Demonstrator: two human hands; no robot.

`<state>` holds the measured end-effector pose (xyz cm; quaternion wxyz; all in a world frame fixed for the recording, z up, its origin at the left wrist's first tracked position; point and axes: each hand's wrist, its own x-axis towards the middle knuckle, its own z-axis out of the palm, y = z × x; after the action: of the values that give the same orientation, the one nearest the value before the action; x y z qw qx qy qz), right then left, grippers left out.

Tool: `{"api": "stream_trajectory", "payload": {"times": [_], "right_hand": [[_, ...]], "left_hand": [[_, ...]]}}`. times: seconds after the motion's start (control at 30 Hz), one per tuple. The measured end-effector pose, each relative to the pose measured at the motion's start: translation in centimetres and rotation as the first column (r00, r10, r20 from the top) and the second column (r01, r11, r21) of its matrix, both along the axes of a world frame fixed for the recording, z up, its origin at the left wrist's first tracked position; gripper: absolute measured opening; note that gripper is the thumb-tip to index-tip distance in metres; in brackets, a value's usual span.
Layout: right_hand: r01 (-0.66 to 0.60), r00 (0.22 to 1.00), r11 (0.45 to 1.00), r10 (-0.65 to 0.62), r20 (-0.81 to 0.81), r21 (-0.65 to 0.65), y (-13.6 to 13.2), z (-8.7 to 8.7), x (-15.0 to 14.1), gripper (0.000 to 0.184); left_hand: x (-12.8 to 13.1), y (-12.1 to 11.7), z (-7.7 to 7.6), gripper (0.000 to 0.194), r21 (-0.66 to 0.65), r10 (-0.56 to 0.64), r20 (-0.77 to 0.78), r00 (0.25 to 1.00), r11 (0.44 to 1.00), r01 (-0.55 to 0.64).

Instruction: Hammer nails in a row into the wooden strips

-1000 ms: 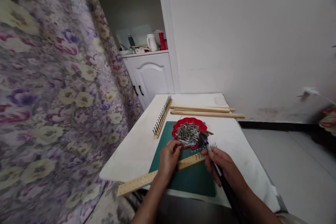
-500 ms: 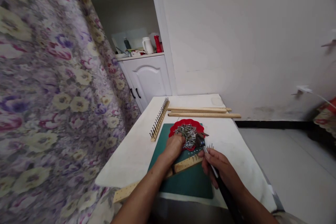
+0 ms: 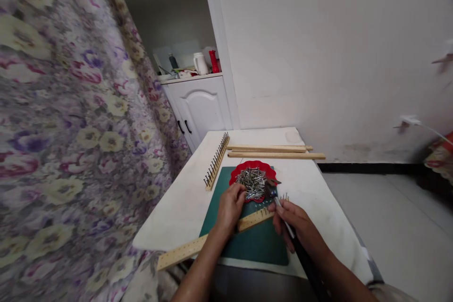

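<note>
My right hand (image 3: pixel 294 223) is wrapped round the shaft of a claw hammer (image 3: pixel 271 192), its dark head beside the right rim of a red scalloped bowl (image 3: pixel 257 165). Loose nails (image 3: pixel 253 181) fill the bowl. Fingers pinched, my left hand (image 3: pixel 230 203) is at the bowl's lower left edge; what it holds, if anything, is too small to make out. Under my left wrist runs a wooden strip (image 3: pixel 184 251) with rows of small holes. Several nails stand upright in its right part, near my right hand. A green mat (image 3: pixel 255 245) lies beneath the bowl and strip.
On the white-covered table (image 3: pixel 177 207), a wooden strip with upright nails (image 3: pixel 216 160) lies at the left. Bare wooden strips (image 3: pixel 276 155) lie across the back, one overhanging the right edge. A floral curtain (image 3: pixel 88 141) hangs to the left, and a wall stands behind the table.
My left hand has drawn back from among the nails to the bowl's lower left edge. My right hand and the hammer have hardly moved.
</note>
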<state>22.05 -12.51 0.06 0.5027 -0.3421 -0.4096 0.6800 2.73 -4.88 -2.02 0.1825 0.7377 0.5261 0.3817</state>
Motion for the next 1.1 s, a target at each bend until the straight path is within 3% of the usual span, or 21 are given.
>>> {"api": "stream_trajectory", "payload": {"times": [0.13,0.27,0.4,0.57,0.7,1.1], "right_hand": [[0.001,1.000,1.000,-0.001,0.009,0.000,-0.1,-0.2,0.1,0.032],[0.000,1.000,1.000,0.000,0.014,-0.003,-0.2,-0.2,0.3,0.033],[0.002,1.000,1.000,-0.002,0.016,0.006,-0.2,-0.1,0.5,0.033],[0.000,1.000,1.000,-0.001,0.010,0.009,-0.3,0.1,0.5,0.030],[-0.008,1.000,1.000,0.009,0.029,-0.011,-0.4,0.3,0.4,0.033],[-0.015,0.999,1.000,0.015,0.045,-0.009,-0.5,-0.3,0.3,0.031]], "left_hand": [[0.5,-1.4,-1.0,0.016,-0.223,0.048,0.419,0.907,0.973,0.052],[0.9,-3.0,-1.2,0.020,-0.323,0.070,0.563,0.823,0.936,0.141],[1.2,-4.5,-1.4,0.019,-0.332,0.082,0.504,0.860,0.937,0.106],[1.8,-5.1,-2.7,0.016,-0.223,0.088,0.321,0.943,0.975,-0.014],[2.2,-4.9,-3.5,0.015,-0.201,0.078,0.310,0.948,0.980,-0.015],[2.5,-4.9,-3.9,0.015,-0.162,0.054,0.208,0.977,0.987,-0.020]]}}
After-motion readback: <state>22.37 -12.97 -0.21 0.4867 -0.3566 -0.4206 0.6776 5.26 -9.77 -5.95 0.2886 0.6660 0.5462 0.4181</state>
